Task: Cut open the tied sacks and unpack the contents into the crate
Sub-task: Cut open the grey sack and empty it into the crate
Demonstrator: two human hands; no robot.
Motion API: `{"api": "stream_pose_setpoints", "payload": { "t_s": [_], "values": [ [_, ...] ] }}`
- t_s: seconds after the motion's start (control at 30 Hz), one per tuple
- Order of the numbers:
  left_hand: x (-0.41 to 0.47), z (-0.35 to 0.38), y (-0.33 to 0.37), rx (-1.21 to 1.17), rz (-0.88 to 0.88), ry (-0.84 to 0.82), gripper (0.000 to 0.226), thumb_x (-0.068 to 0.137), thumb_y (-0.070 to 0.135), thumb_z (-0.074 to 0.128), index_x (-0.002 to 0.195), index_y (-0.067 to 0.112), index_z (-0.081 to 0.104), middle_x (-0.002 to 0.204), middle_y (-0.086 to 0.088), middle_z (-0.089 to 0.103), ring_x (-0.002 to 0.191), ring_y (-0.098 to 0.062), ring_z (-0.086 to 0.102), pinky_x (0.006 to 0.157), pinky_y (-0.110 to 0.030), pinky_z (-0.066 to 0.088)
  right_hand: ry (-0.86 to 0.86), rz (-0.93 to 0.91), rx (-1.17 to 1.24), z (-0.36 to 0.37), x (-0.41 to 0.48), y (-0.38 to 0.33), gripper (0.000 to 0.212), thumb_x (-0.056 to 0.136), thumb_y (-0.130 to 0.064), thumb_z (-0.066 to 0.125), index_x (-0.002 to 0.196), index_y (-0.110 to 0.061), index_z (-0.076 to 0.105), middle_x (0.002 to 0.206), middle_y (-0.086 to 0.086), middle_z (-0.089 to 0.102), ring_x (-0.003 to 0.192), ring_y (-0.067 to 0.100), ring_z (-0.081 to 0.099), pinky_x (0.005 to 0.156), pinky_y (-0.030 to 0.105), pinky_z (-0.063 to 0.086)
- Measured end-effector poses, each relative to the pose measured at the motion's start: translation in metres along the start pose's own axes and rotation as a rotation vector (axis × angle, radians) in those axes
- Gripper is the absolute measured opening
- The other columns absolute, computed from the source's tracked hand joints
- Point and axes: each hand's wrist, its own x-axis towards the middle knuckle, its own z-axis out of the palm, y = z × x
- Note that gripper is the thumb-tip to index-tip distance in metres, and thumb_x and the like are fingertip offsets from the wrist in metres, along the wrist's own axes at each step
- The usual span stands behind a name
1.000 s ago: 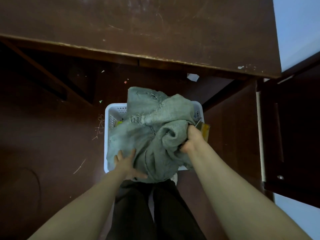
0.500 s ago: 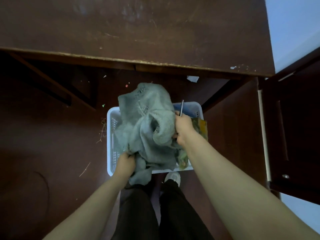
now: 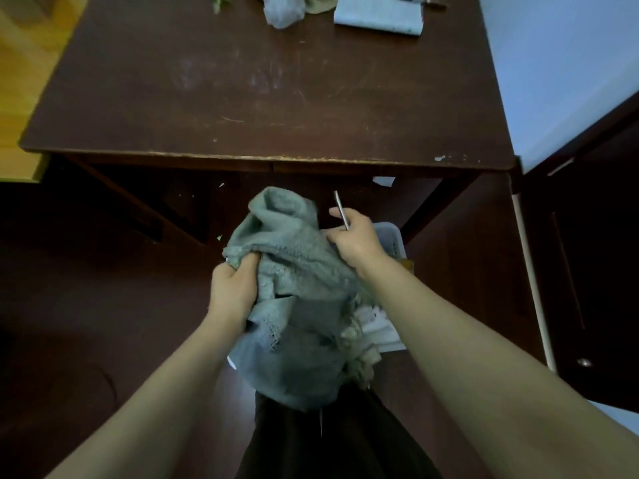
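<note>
A limp grey woven sack (image 3: pixel 297 302) hangs bunched between my hands above the white plastic crate (image 3: pixel 392 238), hiding most of it. My left hand (image 3: pixel 232 286) clutches a fold of the sack at its left side. My right hand (image 3: pixel 356 240) presses against the sack's upper right and holds a thin metal blade (image 3: pixel 341 209) that points up and away. Frayed pale fibres (image 3: pixel 359 354) dangle from the sack's lower right. White material (image 3: pixel 377 323) shows in the crate beside the sack.
A scratched dark wooden table (image 3: pixel 269 95) stands just beyond the crate, with a plastic bag (image 3: pixel 283 10) and a light flat pad (image 3: pixel 380 13) at its far edge. A dark cabinet (image 3: pixel 587 271) is on the right. The floor is dark brown, with bits of paper (image 3: pixel 383 181).
The sack has been lifted up out of the crate and gathered higher. My left hand moved from its lower edge to a fold higher up. My view tilted up, showing the tabletop.
</note>
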Motion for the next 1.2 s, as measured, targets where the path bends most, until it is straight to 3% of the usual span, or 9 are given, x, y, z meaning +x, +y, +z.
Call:
{"api": "stream_pose_setpoints", "payload": {
  "t_s": [0.17,0.3,0.47,0.57,0.7,0.8,1.03,1.13,1.2],
  "values": [
    [-0.002,-0.005,0.008,-0.163,0.006,0.044,0.027,0.088,0.023,0.056,0.065,0.012,0.064,0.060,-0.003,0.066,0.065,-0.019,0.064,0.061,-0.031,0.054,0.070,0.137,0.104,-0.014,-0.002,0.030,0.037,0.084,0.003,0.055,0.117,-0.011,0.062,0.110,0.014,0.066,0.100,0.030,0.063,0.092,0.044,0.051],
    [-0.006,0.004,0.011,-0.146,0.024,-0.023,0.030,0.089,0.019,0.054,0.062,0.009,0.060,0.063,-0.008,0.063,0.061,-0.021,0.061,0.061,-0.033,0.053,-0.113,0.147,0.092,-0.005,-0.022,0.064,0.030,0.086,-0.001,0.056,0.103,-0.021,0.069,0.098,0.003,0.069,0.094,0.022,0.063,0.084,0.036,0.053],
    [-0.002,0.004,0.018,-0.226,-0.012,-0.039,0.024,0.089,0.016,0.054,0.068,0.007,0.059,0.058,-0.003,0.063,0.055,-0.015,0.062,0.051,-0.025,0.053,-0.397,0.124,-0.080,0.020,-0.045,0.091,0.057,0.077,-0.004,0.074,0.129,-0.017,0.054,0.116,0.002,0.063,0.106,0.015,0.057,0.089,0.024,0.046],
    [0.002,-0.001,0.020,-0.298,-0.056,-0.022,0.020,0.089,0.020,0.056,0.076,0.007,0.063,0.061,-0.003,0.068,0.058,-0.016,0.067,0.050,-0.026,0.054,-0.276,0.106,-0.178,0.038,-0.056,0.099,0.031,0.082,-0.012,0.071,0.112,-0.006,0.066,0.109,0.011,0.069,0.105,0.020,0.062,0.084,0.021,0.045],
    [0.014,-0.012,0.025,-0.426,-0.118,-0.042,0.020,0.087,0.023,0.058,0.089,0.006,0.067,0.081,-0.009,0.072,0.076,-0.021,0.071,0.066,-0.033,0.057,-0.023,0.098,-0.144,0.049,-0.063,0.093,0.013,0.088,-0.015,0.060,0.088,-0.005,0.069,0.091,0.016,0.068,0.090,0.030,0.062,0.081,0.037,0.050],
    [0.024,-0.018,0.027,-0.475,-0.109,-0.041,0.020,0.086,0.017,0.060,0.100,0.004,0.066,0.093,-0.012,0.072,0.086,-0.025,0.071,0.071,-0.037,0.057,0.052,0.071,0.103,0.050,-0.071,0.081,0.040,0.082,-0.015,0.069,0.048,-0.023,0.050,0.050,-0.009,0.047,0.055,0.013,0.047,0.058,0.027,0.041],
    [0.030,-0.017,-0.008,-0.182,-0.170,-0.104,0.022,0.087,0.016,0.062,0.105,0.004,0.063,0.097,-0.012,0.068,0.092,-0.026,0.064,0.084,-0.038,0.054,0.145,0.124,0.304,0.040,-0.062,0.068,0.049,0.081,-0.012,0.071,0.047,-0.023,0.037,0.047,-0.007,0.037,0.050,0.014,0.038,0.056,0.027,0.034],
    [0.034,-0.024,-0.041,-0.186,-0.287,-0.081,0.018,0.087,0.014,0.046,0.095,0.011,0.061,0.085,-0.003,0.059,0.084,-0.019,0.055,0.085,-0.039,0.048,0.219,0.205,0.461,0.033,-0.057,0.068,0.022,0.081,-0.009,0.070,0.065,-0.008,0.056,0.067,0.008,0.051,0.067,0.021,0.049,0.067,0.038,0.047],
    [0.038,-0.029,-0.074,0.075,-0.310,-0.021,0.040,0.085,0.002,0.042,0.122,0.010,0.054,0.117,-0.006,0.055,0.100,-0.016,0.051,0.097,-0.042,0.044,0.247,0.246,0.509,0.028,-0.053,0.072,0.024,0.081,-0.009,0.070,0.068,-0.011,0.051,0.071,0.011,0.050,0.068,0.023,0.048,0.068,0.039,0.045]
  ]
}}
